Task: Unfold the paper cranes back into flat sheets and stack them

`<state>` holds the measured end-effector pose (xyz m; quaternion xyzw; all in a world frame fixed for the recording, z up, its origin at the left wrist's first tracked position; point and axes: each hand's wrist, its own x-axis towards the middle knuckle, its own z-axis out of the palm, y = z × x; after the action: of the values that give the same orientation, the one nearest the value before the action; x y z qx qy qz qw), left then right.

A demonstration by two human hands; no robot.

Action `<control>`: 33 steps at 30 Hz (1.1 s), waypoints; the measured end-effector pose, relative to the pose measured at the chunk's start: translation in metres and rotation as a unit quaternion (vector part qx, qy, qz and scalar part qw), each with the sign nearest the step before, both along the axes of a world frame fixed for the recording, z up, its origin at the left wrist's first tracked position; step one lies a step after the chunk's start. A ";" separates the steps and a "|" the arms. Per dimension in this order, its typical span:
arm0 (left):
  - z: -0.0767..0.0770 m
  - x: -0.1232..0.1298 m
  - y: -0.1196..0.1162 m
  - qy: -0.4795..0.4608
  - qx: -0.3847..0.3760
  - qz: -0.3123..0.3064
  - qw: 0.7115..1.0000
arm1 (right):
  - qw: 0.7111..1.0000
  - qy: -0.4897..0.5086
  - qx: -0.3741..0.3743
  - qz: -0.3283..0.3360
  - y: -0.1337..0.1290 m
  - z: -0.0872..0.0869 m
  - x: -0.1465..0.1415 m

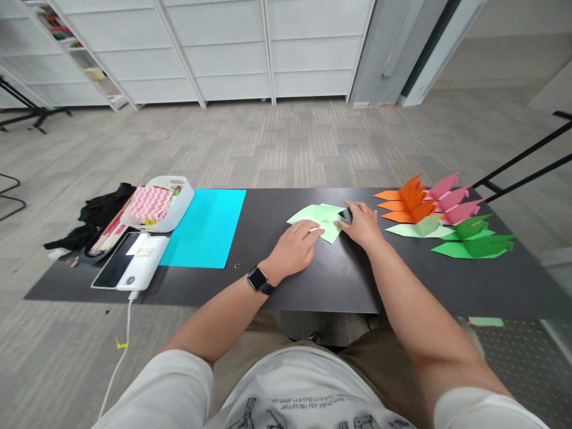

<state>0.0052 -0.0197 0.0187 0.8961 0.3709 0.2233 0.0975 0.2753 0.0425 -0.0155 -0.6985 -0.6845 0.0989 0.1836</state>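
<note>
"Well, where is the pale green paper, and how is it held?"

"It is laid on the dark table, between the two hands. Its near left part is covered by the left hand, fingers close together; whether a fold is pinched beneath cannot be told. The right hand is set at its right side, thumb and forefinger spread apart, so the paper is probably being steadied from both sides."

"And why are the other things set apart?"

"Room for handling seems to be left that way. At the right, folded figures are grouped by colour: orange figures, pink figures, a pale green figure and green figures. At the left, a blue sheet is laid flat beside a white basket. The cable of a white block is led off the near edge, presumably to be kept out of the way."

"Can any brand be read?"

"None. The block's round mark is too small, the lettering on the white shirt is too blurred, and no name is shown on the watch."
</note>
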 end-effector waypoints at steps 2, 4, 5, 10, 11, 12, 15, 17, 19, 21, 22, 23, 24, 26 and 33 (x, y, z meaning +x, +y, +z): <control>-0.006 0.008 -0.004 0.029 0.002 -0.020 0.999 | 1.000 -0.004 -0.001 0.003 0.000 0.000 0.000; -0.013 0.012 -0.003 0.045 0.006 -0.018 0.999 | 1.000 -0.008 -0.001 0.006 0.000 0.000 0.001; -0.016 0.012 -0.001 0.050 0.006 -0.017 0.999 | 1.000 -0.009 0.000 0.008 -0.001 0.000 0.001; -0.024 0.008 0.005 0.054 -0.007 -0.016 0.998 | 1.000 -0.008 0.015 0.014 -0.003 0.001 -0.003; -0.024 0.008 0.005 0.052 -0.007 -0.016 0.999 | 1.000 -0.006 0.018 0.017 -0.004 0.002 -0.004; -0.025 0.008 0.005 0.050 -0.007 -0.017 0.999 | 1.000 -0.003 0.020 0.021 -0.005 0.002 -0.006; -0.025 0.008 0.005 0.049 0.001 -0.026 0.998 | 0.999 -0.002 0.020 0.032 -0.008 0.004 -0.012; -0.025 0.008 0.005 0.052 0.003 -0.032 0.998 | 0.999 -0.006 0.012 0.033 -0.010 0.004 -0.016; -0.025 0.008 0.005 0.055 0.000 -0.033 0.998 | 0.999 -0.011 0.001 0.032 -0.012 0.003 -0.019; -0.024 0.008 0.006 0.055 -0.006 -0.031 0.998 | 0.999 -0.017 -0.008 0.028 -0.012 0.001 -0.020; -0.024 0.008 0.006 0.055 -0.009 -0.030 0.998 | 0.999 -0.019 -0.009 0.024 -0.011 0.000 -0.020; -0.024 0.008 0.006 0.055 -0.012 -0.028 0.998 | 1.000 -0.021 -0.009 0.020 -0.011 -0.001 -0.019; -0.024 0.008 0.006 0.056 -0.013 -0.026 0.998 | 1.000 -0.022 -0.009 0.015 -0.010 -0.001 -0.017; -0.023 0.008 0.007 0.060 -0.016 -0.023 0.998 | 1.000 -0.025 -0.009 -0.003 -0.007 -0.002 -0.011; -0.024 0.007 0.007 0.062 -0.019 -0.020 0.998 | 0.995 -0.035 -0.011 -0.089 0.004 -0.005 0.019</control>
<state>0.0120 -0.0131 -0.0051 0.9132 0.3628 0.1586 0.0959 0.2943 0.0467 -0.0202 -0.7617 -0.6243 0.0653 0.1604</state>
